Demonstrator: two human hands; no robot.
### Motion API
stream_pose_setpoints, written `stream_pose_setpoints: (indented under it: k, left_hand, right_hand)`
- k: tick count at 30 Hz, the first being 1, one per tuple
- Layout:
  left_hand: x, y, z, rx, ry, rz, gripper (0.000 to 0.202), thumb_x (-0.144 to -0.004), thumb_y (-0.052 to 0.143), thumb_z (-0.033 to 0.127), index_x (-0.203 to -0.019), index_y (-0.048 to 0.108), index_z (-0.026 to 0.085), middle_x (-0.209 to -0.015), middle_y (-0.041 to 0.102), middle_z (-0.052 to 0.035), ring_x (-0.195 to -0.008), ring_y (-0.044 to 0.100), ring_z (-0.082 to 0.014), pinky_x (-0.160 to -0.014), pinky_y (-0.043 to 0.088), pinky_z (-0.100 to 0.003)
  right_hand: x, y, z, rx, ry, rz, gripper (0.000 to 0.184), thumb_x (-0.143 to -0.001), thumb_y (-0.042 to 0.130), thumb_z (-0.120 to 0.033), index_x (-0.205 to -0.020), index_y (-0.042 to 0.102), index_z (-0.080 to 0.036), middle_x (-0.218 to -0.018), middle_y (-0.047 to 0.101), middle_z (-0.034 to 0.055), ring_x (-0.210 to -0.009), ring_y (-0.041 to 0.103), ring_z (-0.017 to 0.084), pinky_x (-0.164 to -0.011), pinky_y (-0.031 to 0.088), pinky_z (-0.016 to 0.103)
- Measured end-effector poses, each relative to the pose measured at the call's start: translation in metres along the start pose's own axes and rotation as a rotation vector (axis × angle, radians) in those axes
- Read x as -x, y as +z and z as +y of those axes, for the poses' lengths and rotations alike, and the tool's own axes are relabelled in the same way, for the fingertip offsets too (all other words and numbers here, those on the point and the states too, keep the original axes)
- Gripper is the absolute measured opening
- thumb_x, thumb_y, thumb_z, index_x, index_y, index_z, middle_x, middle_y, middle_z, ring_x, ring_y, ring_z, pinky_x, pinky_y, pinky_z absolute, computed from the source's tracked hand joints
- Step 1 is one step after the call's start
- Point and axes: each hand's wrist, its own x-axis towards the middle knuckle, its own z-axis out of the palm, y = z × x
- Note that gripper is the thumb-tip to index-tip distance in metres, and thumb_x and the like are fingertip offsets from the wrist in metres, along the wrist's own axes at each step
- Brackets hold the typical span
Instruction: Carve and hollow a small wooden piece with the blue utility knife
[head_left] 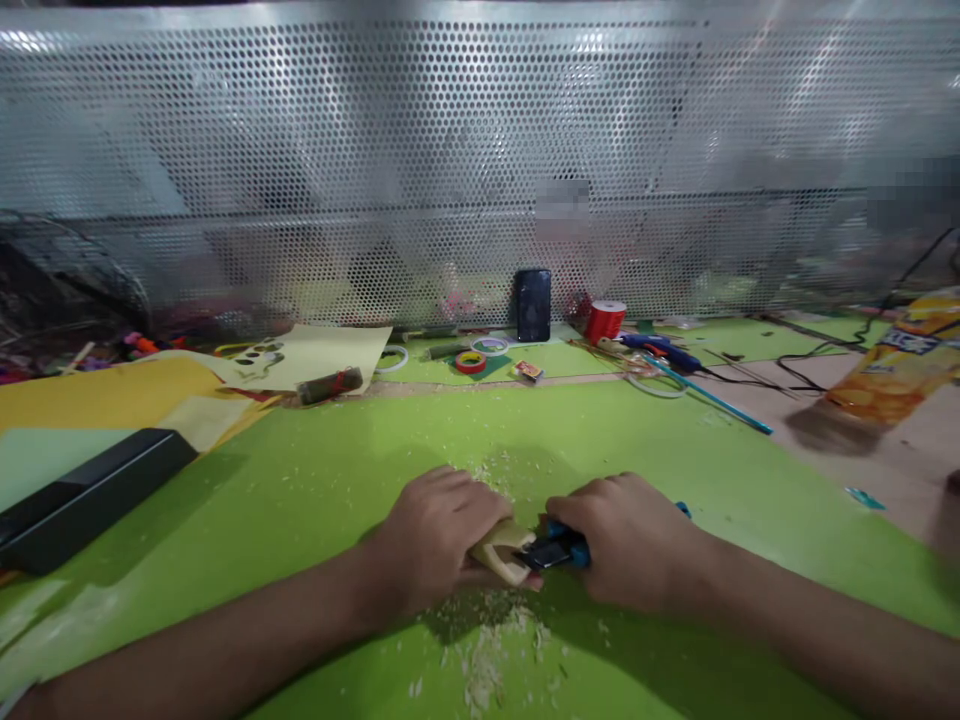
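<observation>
Closed around a pale, hollow bamboo piece (495,555), my left hand (446,535) keeps its open end turned toward the right. My right hand (630,540) grips a blue-and-black utility knife (559,552). The knife's dark tip is at the mouth of the bamboo piece; whether it cuts in or only touches the rim I cannot tell. Most of the knife's handle is hidden in my palm, with a blue end showing behind the hand. Pale shavings (487,650) lie scattered under and around both hands on the green sheet (337,470).
A black box (97,490) and yellow paper (300,355) lie left. Along the back are a tape roll (471,363), a phone (533,305), a red spool (604,322) and a blue glue gun (671,353). A bottle (896,365) stands right. A perforated metal panel (450,130) closes the back.
</observation>
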Motion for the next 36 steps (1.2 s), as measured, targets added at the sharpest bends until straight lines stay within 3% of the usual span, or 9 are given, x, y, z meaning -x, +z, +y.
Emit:
stream_pose_setpoints:
  k: [11,18,25,36]
  left_hand:
    - [0.0,-0.001,0.001,-0.107,0.057,0.044,0.045,-0.087,0.055,0.061,-0.081,0.058,0.016,-0.066,0.059,0.0,-0.056,0.049,-0.0141,-0.055,0.034,-0.028]
    - [0.001,0.002,0.001,-0.06,-0.03,0.076,0.046,-0.087,0.054,0.061,-0.08,0.056,0.016,-0.062,0.059,0.0006,-0.052,0.049,-0.0135,-0.054,0.034,-0.027]
    - [0.0,0.0,0.002,-0.022,-0.03,0.074,0.036,-0.088,0.061,0.051,-0.082,0.056,0.016,-0.065,0.059,0.0006,-0.054,0.05,-0.0128,-0.055,0.035,-0.025]
    - [-0.001,-0.001,0.0,0.024,0.023,0.041,0.04,-0.081,0.067,0.055,-0.086,0.056,0.017,-0.069,0.059,0.0008,-0.061,0.05,-0.0141,-0.058,0.035,-0.027]
  right_hand:
    - [0.002,0.006,-0.004,0.041,0.049,-0.008,0.021,-0.067,0.055,-0.019,-0.085,0.064,-0.021,-0.079,0.073,0.0054,-0.066,0.067,0.024,-0.051,0.027,0.028]
    - [0.002,0.0,-0.003,0.063,0.102,0.029,0.02,-0.07,0.052,-0.019,-0.086,0.064,-0.022,-0.079,0.072,0.0063,-0.064,0.066,0.025,-0.049,0.023,0.029]
    - [0.002,0.0,0.007,-0.013,0.008,0.006,0.013,-0.063,0.057,-0.018,-0.075,0.063,-0.022,-0.067,0.068,0.0036,-0.058,0.062,0.02,-0.049,0.023,0.027]
    - [0.002,0.001,0.007,-0.012,-0.042,0.001,0.017,-0.06,0.056,-0.019,-0.073,0.066,-0.022,-0.064,0.069,0.0045,-0.055,0.06,0.02,-0.047,0.021,0.028]
